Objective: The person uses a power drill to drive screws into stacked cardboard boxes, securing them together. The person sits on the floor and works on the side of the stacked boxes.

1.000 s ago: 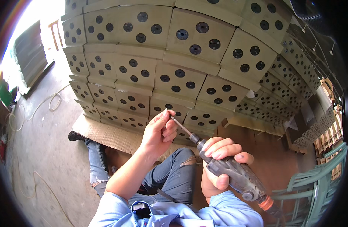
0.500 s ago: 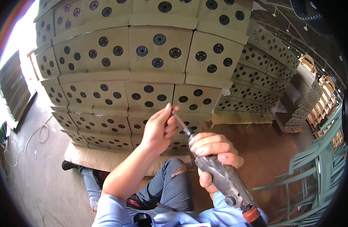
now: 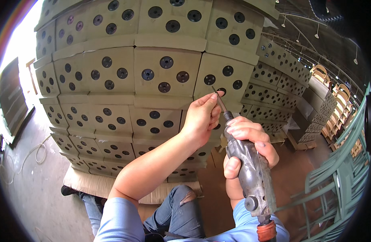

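Observation:
My right hand (image 3: 252,139) is wrapped round a worn grey-black power screwdriver (image 3: 256,173) with an orange-red collar at its rear end. Its thin bit (image 3: 221,102) points up and left at a beige panel (image 3: 205,60) fitted with several black discs. Beside the bit's tip, my left hand (image 3: 201,117) is closed in a pinch. A thin pointed end shows just past those fingertips, near a disc (image 3: 209,79); what exactly they pinch is too small to make out. Another disc (image 3: 221,92) is partly hidden behind the fingers.
Stacked beige panels (image 3: 108,70) with black discs form a wall ahead, above flattened cardboard (image 3: 92,181). Further stacks (image 3: 270,80) stand behind on the right. Green metal frames (image 3: 338,177) crowd the right side. A pale hose (image 3: 38,155) lies on the left floor.
Both hands have moved up and to the right with the screwdriver, bringing its bit closer to the discs of the right-hand panel. The view has shifted slightly.

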`<state>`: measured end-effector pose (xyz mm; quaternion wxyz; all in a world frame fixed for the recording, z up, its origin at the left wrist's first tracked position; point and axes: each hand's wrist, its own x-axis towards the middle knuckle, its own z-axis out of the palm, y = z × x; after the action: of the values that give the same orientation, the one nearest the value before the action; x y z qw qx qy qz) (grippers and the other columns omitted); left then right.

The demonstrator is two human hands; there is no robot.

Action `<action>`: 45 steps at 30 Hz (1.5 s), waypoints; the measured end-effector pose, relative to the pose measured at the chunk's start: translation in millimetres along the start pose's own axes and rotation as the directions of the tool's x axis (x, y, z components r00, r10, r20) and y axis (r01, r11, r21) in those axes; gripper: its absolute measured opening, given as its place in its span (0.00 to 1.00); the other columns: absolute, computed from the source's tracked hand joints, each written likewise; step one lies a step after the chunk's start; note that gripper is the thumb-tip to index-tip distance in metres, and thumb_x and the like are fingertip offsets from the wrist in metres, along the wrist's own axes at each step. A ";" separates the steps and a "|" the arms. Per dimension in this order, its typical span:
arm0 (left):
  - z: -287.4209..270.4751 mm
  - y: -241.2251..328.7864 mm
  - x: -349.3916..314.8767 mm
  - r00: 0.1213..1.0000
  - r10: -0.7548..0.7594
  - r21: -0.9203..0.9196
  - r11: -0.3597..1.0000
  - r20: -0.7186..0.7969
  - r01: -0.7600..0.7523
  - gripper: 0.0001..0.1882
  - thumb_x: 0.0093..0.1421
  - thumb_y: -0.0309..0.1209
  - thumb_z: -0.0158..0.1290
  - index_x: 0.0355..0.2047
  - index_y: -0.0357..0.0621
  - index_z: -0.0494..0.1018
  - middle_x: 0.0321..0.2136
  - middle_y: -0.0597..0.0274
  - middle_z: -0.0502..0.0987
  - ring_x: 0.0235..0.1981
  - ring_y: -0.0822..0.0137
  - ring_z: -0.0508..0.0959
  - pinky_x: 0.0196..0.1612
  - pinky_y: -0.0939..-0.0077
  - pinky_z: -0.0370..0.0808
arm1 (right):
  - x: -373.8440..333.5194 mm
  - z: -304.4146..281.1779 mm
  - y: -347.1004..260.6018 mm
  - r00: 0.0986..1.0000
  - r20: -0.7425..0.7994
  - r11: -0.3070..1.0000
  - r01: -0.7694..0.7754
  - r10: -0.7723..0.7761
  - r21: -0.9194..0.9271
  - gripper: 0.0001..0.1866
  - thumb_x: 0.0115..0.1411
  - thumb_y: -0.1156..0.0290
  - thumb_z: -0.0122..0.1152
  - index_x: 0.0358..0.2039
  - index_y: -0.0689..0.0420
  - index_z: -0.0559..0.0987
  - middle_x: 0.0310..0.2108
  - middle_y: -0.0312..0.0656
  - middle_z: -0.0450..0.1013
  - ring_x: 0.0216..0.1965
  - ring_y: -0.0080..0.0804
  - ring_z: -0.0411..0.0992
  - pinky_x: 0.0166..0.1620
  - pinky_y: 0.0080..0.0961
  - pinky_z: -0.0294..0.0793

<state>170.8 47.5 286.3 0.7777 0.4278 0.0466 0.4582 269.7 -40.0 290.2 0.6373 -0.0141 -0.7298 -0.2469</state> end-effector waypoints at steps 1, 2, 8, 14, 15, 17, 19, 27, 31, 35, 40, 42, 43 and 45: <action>-0.8 -0.7 2.0 1.000 0.003 -0.003 1.000 0.005 -0.003 0.18 0.75 0.34 0.43 0.59 0.36 0.67 0.20 0.76 0.60 0.19 0.82 0.56 0.19 0.85 0.52 | 0.1 1.3 5.1 1.000 -0.004 1.000 0.008 -0.008 0.014 0.31 0.54 0.72 0.68 0.53 0.58 0.61 0.37 0.55 0.74 0.34 0.46 0.77 0.39 0.52 0.83; -2.2 -2.8 7.6 0.999 0.013 -0.016 1.000 -0.048 -0.014 0.17 0.75 0.35 0.44 0.57 0.38 0.68 0.19 0.76 0.60 0.18 0.81 0.56 0.19 0.85 0.52 | 0.0 2.5 10.4 1.000 -0.008 0.999 0.017 -0.017 0.028 0.30 0.54 0.72 0.68 0.53 0.58 0.61 0.37 0.55 0.75 0.34 0.47 0.77 0.40 0.52 0.83; -16.5 -10.9 36.2 0.994 0.015 0.012 1.000 -0.105 -0.014 0.15 0.75 0.36 0.43 0.54 0.41 0.71 0.17 0.76 0.60 0.16 0.80 0.54 0.19 0.82 0.52 | -13.5 7.8 38.8 1.000 -0.007 1.000 -0.007 0.007 -0.019 0.31 0.59 0.65 0.65 0.58 0.56 0.60 0.37 0.53 0.73 0.35 0.45 0.75 0.41 0.49 0.81; -16.9 -12.8 26.9 0.998 0.024 0.009 1.000 -0.058 -0.023 0.17 0.75 0.36 0.43 0.56 0.37 0.69 0.19 0.76 0.60 0.17 0.81 0.55 0.19 0.84 0.52 | -10.0 7.2 25.8 0.999 0.027 0.999 -0.028 0.029 -0.042 0.30 0.55 0.68 0.68 0.53 0.57 0.61 0.38 0.55 0.74 0.34 0.46 0.77 0.40 0.49 0.83; -15.8 -13.6 25.1 0.999 0.024 0.009 1.000 -0.027 -0.023 0.19 0.75 0.36 0.43 0.58 0.35 0.68 0.20 0.76 0.61 0.17 0.82 0.56 0.19 0.85 0.52 | -9.1 7.1 22.5 1.000 -0.008 0.999 -0.016 0.015 -0.034 0.30 0.53 0.70 0.69 0.50 0.58 0.62 0.37 0.56 0.75 0.33 0.47 0.78 0.39 0.48 0.84; -8.6 -12.0 18.0 0.999 0.018 0.019 1.000 -0.046 -0.017 0.18 0.75 0.35 0.43 0.57 0.35 0.69 0.20 0.76 0.60 0.17 0.82 0.55 0.19 0.85 0.52 | -10.0 4.0 13.1 1.000 0.000 0.999 -0.019 0.019 -0.028 0.30 0.53 0.70 0.70 0.50 0.58 0.62 0.37 0.56 0.75 0.33 0.46 0.78 0.39 0.48 0.84; -7.3 -9.1 14.3 0.999 0.024 0.039 0.999 -0.047 -0.022 0.17 0.75 0.35 0.44 0.55 0.36 0.70 0.20 0.76 0.61 0.18 0.81 0.56 0.20 0.83 0.54 | -8.1 4.6 11.3 1.000 0.002 1.000 -0.002 0.002 -0.015 0.30 0.53 0.70 0.70 0.49 0.58 0.61 0.37 0.56 0.75 0.33 0.46 0.78 0.39 0.48 0.84; -12.9 -15.3 34.0 0.991 0.031 0.062 0.998 -0.129 -0.024 0.17 0.74 0.34 0.45 0.56 0.38 0.71 0.17 0.76 0.60 0.16 0.80 0.55 0.19 0.82 0.52 | -12.3 2.6 43.0 0.999 0.048 0.999 0.016 -0.013 -0.050 0.32 0.59 0.67 0.64 0.59 0.57 0.60 0.39 0.55 0.74 0.37 0.44 0.75 0.42 0.48 0.81; -30.1 -25.6 3.4 0.987 -0.014 0.131 0.991 -0.162 0.035 0.16 0.73 0.33 0.46 0.54 0.38 0.73 0.17 0.75 0.61 0.16 0.81 0.55 0.19 0.82 0.51 | -14.5 7.7 45.8 1.000 0.023 1.000 0.012 -0.011 -0.022 0.31 0.59 0.66 0.64 0.58 0.57 0.60 0.38 0.53 0.74 0.35 0.43 0.75 0.41 0.46 0.81; -72.2 -47.7 -21.8 0.967 -0.077 0.106 0.989 -0.243 0.106 0.14 0.72 0.30 0.45 0.52 0.36 0.73 0.17 0.74 0.62 0.15 0.81 0.55 0.18 0.83 0.51 | -14.2 12.1 46.9 1.000 0.021 1.000 -0.012 0.013 -0.021 0.29 0.59 0.67 0.63 0.56 0.57 0.61 0.37 0.53 0.73 0.35 0.41 0.74 0.40 0.45 0.81; -109.8 -64.0 -43.7 0.930 -0.155 0.047 0.982 -0.334 0.181 0.12 0.72 0.29 0.45 0.49 0.36 0.72 0.18 0.73 0.62 0.15 0.81 0.56 0.17 0.83 0.51 | -7.2 14.2 51.9 1.000 0.015 1.000 0.023 -0.023 0.008 0.26 0.56 0.71 0.65 0.50 0.58 0.63 0.36 0.53 0.73 0.34 0.41 0.75 0.39 0.43 0.81; -117.3 -68.7 -52.3 0.929 -0.148 0.073 0.980 -0.339 0.183 0.11 0.73 0.31 0.45 0.48 0.38 0.72 0.18 0.73 0.61 0.16 0.80 0.56 0.18 0.84 0.52 | -10.7 14.8 56.4 0.999 0.012 0.999 0.032 -0.033 0.042 0.25 0.51 0.76 0.67 0.46 0.59 0.64 0.36 0.52 0.75 0.33 0.42 0.76 0.40 0.43 0.82; -122.2 -70.3 -56.4 0.925 -0.148 0.071 0.980 -0.349 0.184 0.11 0.72 0.30 0.45 0.48 0.38 0.72 0.19 0.73 0.62 0.16 0.80 0.56 0.18 0.84 0.52 | -11.1 16.1 58.2 0.999 0.009 0.999 0.032 -0.033 0.035 0.25 0.51 0.76 0.66 0.46 0.59 0.64 0.36 0.53 0.75 0.33 0.42 0.76 0.40 0.43 0.82; -133.7 -75.5 -65.1 0.918 -0.150 0.066 0.980 -0.368 0.186 0.10 0.72 0.30 0.45 0.47 0.38 0.73 0.20 0.72 0.63 0.17 0.80 0.57 0.18 0.84 0.53 | -12.4 18.2 62.0 0.999 0.004 0.999 0.032 -0.032 0.019 0.25 0.50 0.78 0.65 0.46 0.59 0.64 0.36 0.53 0.75 0.33 0.42 0.76 0.40 0.42 0.81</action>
<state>122.0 65.6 127.8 0.7701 0.3690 0.2480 0.4575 276.0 24.9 298.6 0.6319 0.0032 -0.7336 -0.2502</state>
